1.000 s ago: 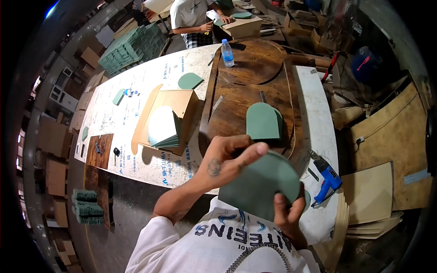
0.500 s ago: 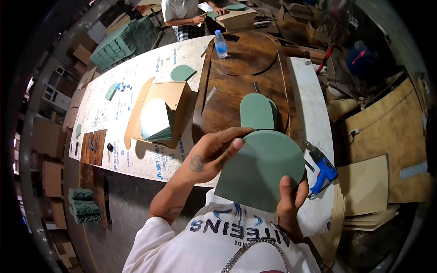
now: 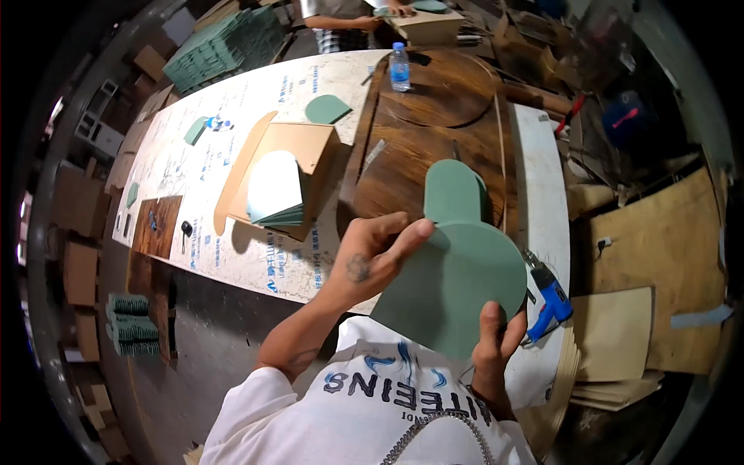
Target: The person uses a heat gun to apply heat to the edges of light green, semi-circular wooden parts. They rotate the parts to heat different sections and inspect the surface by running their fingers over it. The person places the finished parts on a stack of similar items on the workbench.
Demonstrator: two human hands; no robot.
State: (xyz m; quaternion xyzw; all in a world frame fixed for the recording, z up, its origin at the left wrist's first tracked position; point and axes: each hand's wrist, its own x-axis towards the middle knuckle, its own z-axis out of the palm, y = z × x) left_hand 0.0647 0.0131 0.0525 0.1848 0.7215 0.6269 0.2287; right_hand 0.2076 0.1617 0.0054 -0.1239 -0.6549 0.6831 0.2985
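Observation:
In front of my chest is a green arch-shaped panel point(image 3: 453, 287) with a rounded top, held tilted between both hands. My left hand point(image 3: 376, 256) pinches its upper left edge with thumb and fingers. My right hand point(image 3: 500, 337) grips the lower right edge, its thumb on the upper face and its other fingers partly hidden. Just beyond the panel, smaller green arch-shaped panels point(image 3: 452, 190) lie overlapping on a dark brown wooden board point(image 3: 403, 163). To the left, a light wooden box point(image 3: 310, 143) bears a fanned stack of arch-shaped panels point(image 3: 275, 186), the top one shining white.
A blue heat gun point(image 3: 552, 302) lies right of my right hand. A water bottle point(image 3: 399, 68) stands on the board's far end. Another green panel point(image 3: 328, 109) lies on the white table point(image 3: 256, 267). Across the table, a person point(image 3: 341, 23) handles a box.
My view has shifted a little, so the table's things appear displaced. My left thumb and fingers have moved along the panel's edge; both hands still hold the panel.

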